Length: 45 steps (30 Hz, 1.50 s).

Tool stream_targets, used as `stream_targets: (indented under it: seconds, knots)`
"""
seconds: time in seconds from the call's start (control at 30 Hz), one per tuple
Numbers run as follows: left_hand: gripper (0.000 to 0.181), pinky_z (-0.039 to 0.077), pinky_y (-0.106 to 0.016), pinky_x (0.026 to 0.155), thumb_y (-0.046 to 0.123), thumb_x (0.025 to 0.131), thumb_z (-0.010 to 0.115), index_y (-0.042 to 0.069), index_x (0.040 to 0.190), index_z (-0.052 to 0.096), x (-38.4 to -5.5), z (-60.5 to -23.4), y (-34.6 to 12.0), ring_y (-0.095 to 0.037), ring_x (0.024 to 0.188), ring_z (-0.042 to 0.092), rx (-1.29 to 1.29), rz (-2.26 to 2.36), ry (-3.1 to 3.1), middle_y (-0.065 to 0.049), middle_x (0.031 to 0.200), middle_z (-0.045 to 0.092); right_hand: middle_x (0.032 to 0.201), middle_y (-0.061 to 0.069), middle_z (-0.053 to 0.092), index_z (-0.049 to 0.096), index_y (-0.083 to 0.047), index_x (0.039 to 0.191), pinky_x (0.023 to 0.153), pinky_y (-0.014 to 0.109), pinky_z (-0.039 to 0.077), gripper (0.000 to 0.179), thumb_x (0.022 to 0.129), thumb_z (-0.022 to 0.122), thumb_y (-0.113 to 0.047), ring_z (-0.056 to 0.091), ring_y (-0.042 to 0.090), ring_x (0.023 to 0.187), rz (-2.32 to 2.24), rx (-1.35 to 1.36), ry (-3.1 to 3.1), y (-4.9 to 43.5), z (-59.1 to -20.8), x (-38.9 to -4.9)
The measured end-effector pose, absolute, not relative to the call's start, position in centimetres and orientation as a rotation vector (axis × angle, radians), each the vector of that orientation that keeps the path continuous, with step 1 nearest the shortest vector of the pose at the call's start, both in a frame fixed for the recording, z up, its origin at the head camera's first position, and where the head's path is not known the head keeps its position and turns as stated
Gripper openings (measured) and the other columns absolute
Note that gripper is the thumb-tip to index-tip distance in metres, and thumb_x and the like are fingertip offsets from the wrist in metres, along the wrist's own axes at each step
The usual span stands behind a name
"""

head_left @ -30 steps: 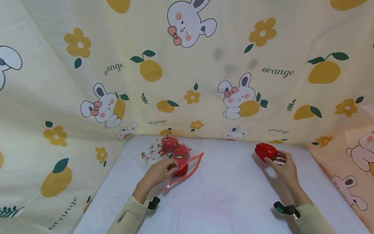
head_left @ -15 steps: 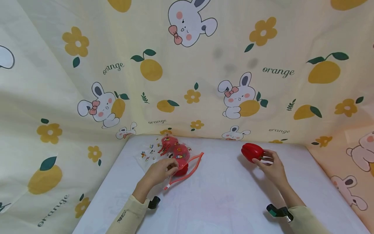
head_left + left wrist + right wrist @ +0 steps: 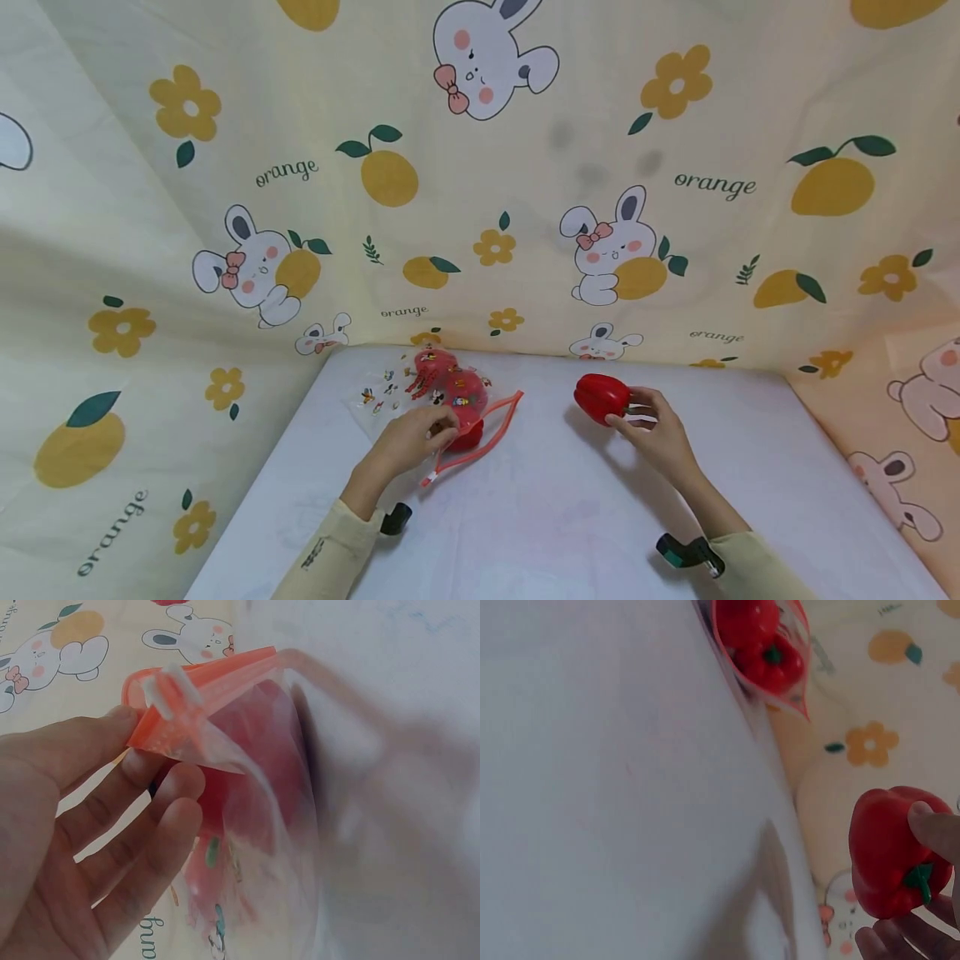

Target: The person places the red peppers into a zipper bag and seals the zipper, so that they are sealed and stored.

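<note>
In the head view, my right hand [image 3: 660, 437] holds a red bell pepper [image 3: 602, 397] by its stem end, above the table; the right wrist view shows the pepper's green stem [image 3: 919, 880] facing the palm. On the left lies a clear zip bag [image 3: 390, 392] printed with small cartoon figures, its orange zip edge [image 3: 495, 433] spread apart. My left hand [image 3: 412, 442] pinches that edge between thumb and fingers, near the white slider [image 3: 169, 694]. Red items fill part of the bag, among them a pepper [image 3: 771, 667] with a green stem near the mouth.
The table has a white cover [image 3: 540, 517]. A cream curtain [image 3: 480, 167] with rabbits and oranges rises behind it and at both sides. Each wrist carries a small black camera, one on the left wrist [image 3: 395, 519] and one on the right [image 3: 690, 556].
My right hand has moved left with the bell pepper, bringing it nearer the bag. The left hand and the bag have stayed in place. The curtain at the left has shifted slightly.
</note>
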<state>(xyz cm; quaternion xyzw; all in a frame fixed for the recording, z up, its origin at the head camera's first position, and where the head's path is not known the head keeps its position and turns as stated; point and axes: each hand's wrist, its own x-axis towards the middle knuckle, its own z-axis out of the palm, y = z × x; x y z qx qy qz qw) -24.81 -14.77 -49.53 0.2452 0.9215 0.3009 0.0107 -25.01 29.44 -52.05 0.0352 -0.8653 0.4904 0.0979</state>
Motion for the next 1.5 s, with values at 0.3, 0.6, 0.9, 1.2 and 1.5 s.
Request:
stream_targets:
  seconds: [0.3,0.6,0.9,1.2,1.5]
  knots:
    - [0.012,0.051,-0.032,0.076,0.035,0.105,0.071,0.024,0.108,0.07,-24.8,-49.4,-14.7,-0.006,0.087,0.06,0.755,0.946,2.868,0.017,0.093,0.065,0.139,0.02,0.062,0.049,-0.005,0.149,0.086,0.014,0.053,0.072,0.092,0.089,-0.025,0.063,0.04,0.123,1.492,0.209,-2.553,26.7,-53.3,-24.7]
    - [0.013,0.052,-0.033,0.077,0.036,0.105,0.072,0.023,0.108,0.07,-24.8,-49.3,-14.7,-0.006,0.088,0.06,0.747,0.943,2.865,0.016,0.093,0.065,0.135,0.019,0.065,0.053,-0.004,0.146,0.086,0.017,0.055,0.069,0.091,0.09,-0.022,0.066,0.038,0.119,1.588,0.255,-2.569,23.8,-53.4,-24.1]
    - [0.011,0.052,-0.033,0.078,0.035,0.105,0.071,0.025,0.109,0.07,-24.7,-49.3,-14.6,-0.007,0.088,0.06,0.744,0.939,2.865,0.016,0.094,0.065,0.135,0.015,0.065,0.055,-0.009,0.145,0.088,0.02,0.056,0.067,0.09,0.09,-0.023,0.067,0.032,0.118,1.657,0.272,-2.593,21.4,-53.7,-23.6]
    - [0.014,0.052,-0.033,0.079,0.039,0.105,0.07,0.025,0.109,0.07,-24.8,-49.6,-14.6,-0.006,0.089,0.06,0.75,0.931,2.878,0.017,0.094,0.064,0.132,0.013,0.067,0.057,-0.01,0.144,0.089,0.028,0.06,0.066,0.089,0.091,-0.023,0.069,0.029,0.114,1.706,0.279,-2.608,19.4,-54.3,-23.4]
    - [0.005,0.053,-0.033,0.08,0.028,0.105,0.073,0.03,0.107,0.069,-24.8,-49.7,-14.5,-0.008,0.09,0.06,0.739,0.927,2.879,0.016,0.094,0.064,0.127,0.013,0.071,0.061,-0.007,0.139,0.087,0.028,0.059,0.059,0.09,0.09,-0.021,0.071,0.026,0.105,1.741,0.277,-2.617,17.3,-54.7,-23.1]
